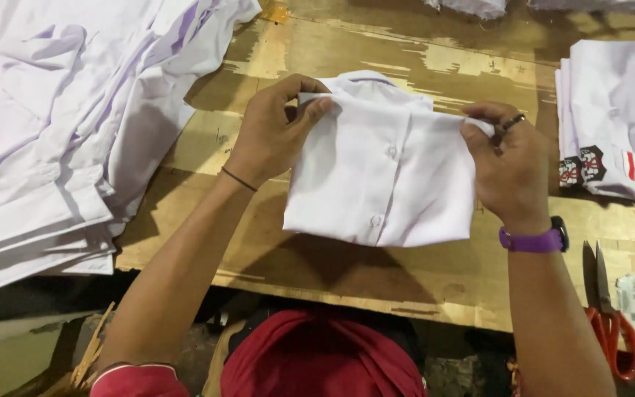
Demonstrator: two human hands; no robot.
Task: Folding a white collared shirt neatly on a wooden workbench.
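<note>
A folded white button-up shirt (380, 176) is held up over the wooden table (347, 51), collar at the top, two buttons showing down its front. My left hand (277, 132) pinches the shirt's upper left corner between thumb and fingers. My right hand (508, 165) grips the upper right corner; it wears a ring, and a purple watch sits on that wrist. The shirt's lower edge hangs just above the table's near part.
A big heap of unfolded white shirts (60, 125) lies at the left. A neat stack of folded white shirts with badges (615, 132) stands at the right. Red-handled scissors (611, 323) lie near the right front edge. More white cloth (479, 7) sits at the far side.
</note>
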